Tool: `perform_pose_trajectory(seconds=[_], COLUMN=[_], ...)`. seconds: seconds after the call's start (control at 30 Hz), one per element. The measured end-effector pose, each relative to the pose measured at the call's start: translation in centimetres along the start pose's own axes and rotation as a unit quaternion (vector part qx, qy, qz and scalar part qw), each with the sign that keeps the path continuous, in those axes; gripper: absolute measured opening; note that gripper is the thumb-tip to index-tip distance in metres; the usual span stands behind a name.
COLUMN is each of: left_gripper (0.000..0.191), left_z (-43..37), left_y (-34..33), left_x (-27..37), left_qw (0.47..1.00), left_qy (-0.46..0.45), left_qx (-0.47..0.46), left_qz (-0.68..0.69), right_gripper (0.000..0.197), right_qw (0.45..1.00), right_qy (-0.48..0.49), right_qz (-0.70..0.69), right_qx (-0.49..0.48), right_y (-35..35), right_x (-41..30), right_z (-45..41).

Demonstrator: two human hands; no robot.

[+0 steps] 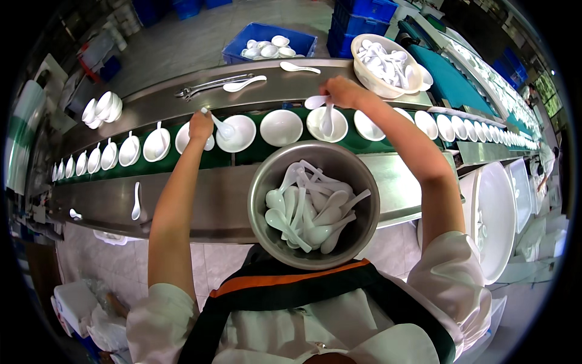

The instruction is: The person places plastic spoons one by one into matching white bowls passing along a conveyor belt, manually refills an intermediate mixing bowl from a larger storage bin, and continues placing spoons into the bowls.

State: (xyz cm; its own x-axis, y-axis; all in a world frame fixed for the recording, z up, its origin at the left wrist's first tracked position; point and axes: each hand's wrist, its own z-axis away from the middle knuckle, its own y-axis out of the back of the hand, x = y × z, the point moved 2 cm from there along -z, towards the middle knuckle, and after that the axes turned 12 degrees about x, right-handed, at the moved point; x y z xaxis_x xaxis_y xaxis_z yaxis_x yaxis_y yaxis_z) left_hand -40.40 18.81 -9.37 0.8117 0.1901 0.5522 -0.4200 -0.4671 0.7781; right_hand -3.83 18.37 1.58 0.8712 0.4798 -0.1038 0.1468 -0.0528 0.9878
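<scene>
My left hand [200,125] holds a white soup spoon [224,129] by its handle, its scoop inside a white bowl [241,142] on the green conveyor belt [245,157]. A second spoon scoop [209,143] shows below that hand, beside a partly hidden bowl [182,138]. In my right hand [342,92] are two white spoons: one spoon [326,122] points down into a bowl [338,123], and the other spoon [315,102] sticks out to the left. Between these bowls, another bowl [281,128] contains no spoon. Close to my body, a steel basin [255,200] holds many spoons.
A cream basin of spoons [386,88] stands at the back right. Wrenches [213,85] and loose spoons [245,84] lie on the far steel ledge. Stacked bowls [103,109] are at left. Beyond the ledge is a blue crate [236,48] with bowls.
</scene>
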Motion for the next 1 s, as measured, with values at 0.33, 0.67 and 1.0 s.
perform_pose_trajectory(seconds=[0.33, 0.67, 1.0], left_gripper=[0.040, 0.032, 0.030], left_z=[-3.1, -1.4, 5.6], left_y=[0.9, 0.7, 3.4], left_x=[-1.3, 2.4, 8.6], left_qw=[0.999, 0.963, 0.967], left_qy=[0.016, 0.067, -0.222], left_qx=[-0.040, -0.059, 0.034], left_qz=[0.005, 0.255, 0.123], right_gripper=[0.019, 0.025, 0.021], right_qw=[0.995, 0.964, 0.960], right_qy=[0.007, 0.066, 0.152], right_qz=[0.100, 0.238, 0.028], right_qx=[0.015, 0.102, 0.232], right_y=[4.3, 1.6, -1.9], right_x=[3.1, 5.1, 0.3], right_z=[-1.0, -0.1, 7.3])
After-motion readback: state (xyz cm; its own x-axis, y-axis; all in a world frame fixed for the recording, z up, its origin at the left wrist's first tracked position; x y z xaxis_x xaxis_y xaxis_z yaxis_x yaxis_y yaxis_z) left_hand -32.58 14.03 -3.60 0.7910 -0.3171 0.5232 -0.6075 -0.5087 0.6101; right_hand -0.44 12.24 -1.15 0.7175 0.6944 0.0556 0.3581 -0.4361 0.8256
